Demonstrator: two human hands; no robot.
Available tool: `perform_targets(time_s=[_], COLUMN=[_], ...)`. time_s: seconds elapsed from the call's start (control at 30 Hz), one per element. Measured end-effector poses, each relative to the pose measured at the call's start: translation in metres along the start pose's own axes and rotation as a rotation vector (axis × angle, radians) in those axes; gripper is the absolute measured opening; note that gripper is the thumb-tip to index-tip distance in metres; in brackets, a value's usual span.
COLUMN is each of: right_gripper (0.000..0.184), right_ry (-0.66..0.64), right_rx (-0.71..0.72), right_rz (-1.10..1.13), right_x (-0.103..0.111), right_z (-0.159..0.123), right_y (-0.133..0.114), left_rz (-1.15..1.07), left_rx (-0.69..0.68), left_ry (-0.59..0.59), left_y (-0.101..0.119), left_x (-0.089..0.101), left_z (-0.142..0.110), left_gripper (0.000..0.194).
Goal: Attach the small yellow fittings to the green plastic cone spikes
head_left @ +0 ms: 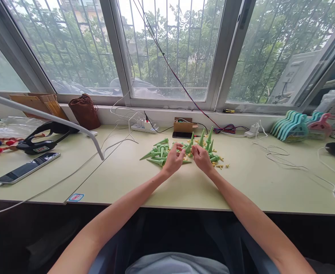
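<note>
My left hand is closed around one end of a green cone-shaped spike, which lies between my two hands. Close by on the right, my right hand is pinched, and its fingertips hide whatever they hold. Left of my hands lies a pile of green spikes. Behind and right of my right hand, several more green spikes stand upright, tips up. Small yellow plastic pieces are scattered around the spikes, some beside my right hand.
A small open cardboard box and a dark phone lie behind the spikes. White cables run over the table at right, near teal hangers. On the left are a large phone, a black headset strap and a brown pouch.
</note>
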State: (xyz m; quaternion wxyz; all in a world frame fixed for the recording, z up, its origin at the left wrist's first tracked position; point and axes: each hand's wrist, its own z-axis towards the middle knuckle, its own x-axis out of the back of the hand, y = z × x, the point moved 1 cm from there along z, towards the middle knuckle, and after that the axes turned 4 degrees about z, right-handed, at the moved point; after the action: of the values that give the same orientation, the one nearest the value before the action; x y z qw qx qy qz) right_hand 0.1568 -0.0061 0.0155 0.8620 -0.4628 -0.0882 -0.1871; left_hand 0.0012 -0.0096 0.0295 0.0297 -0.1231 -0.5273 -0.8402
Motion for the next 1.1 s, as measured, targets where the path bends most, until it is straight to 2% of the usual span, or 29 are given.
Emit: perform_targets(time_s=[0.07, 0.23, 0.63, 0.77, 0.97, 1.1], right_gripper=[0.045, 0.042, 0.044, 0.042, 0.043, 0.044], right_ry=[0.004, -0.052, -0.094, -0.117, -0.122, -0.114], right_rx=[0.015, 0.045, 0.042, 0.029, 0.031, 0.020], right_rz=[-0.011, -0.019, -0.088, -0.078, -0.085, -0.094], right_x=[0.001, 0.000, 0.001, 0.002, 0.003, 0.003], right_z=[0.000, -0.001, -0.003, -0.003, -0.003, -0.002], right_y=[-0.001, -0.005, -0.005, -0.005, -0.010, -0.009], left_rz=[-0.041, -0.243, -0.452, -0.437, -0.245, -0.125], left_rx=[0.072, 0.296, 0.477, 0.439, 0.274, 0.142], left_ry=[-0.011, -0.158, -0.247, -0.246, -0.250, -0.233], left_y=[-0.002, -0.002, 0.003, 0.004, 0.001, 0.000], left_x=[0.000, -0.002, 0.002, 0.005, 0.006, 0.005], left_z=[0.001, 0.000, 0.001, 0.001, 0.001, 0.000], left_gripper=[0.027, 0.038, 0.043, 0.043, 0.047, 0.044])
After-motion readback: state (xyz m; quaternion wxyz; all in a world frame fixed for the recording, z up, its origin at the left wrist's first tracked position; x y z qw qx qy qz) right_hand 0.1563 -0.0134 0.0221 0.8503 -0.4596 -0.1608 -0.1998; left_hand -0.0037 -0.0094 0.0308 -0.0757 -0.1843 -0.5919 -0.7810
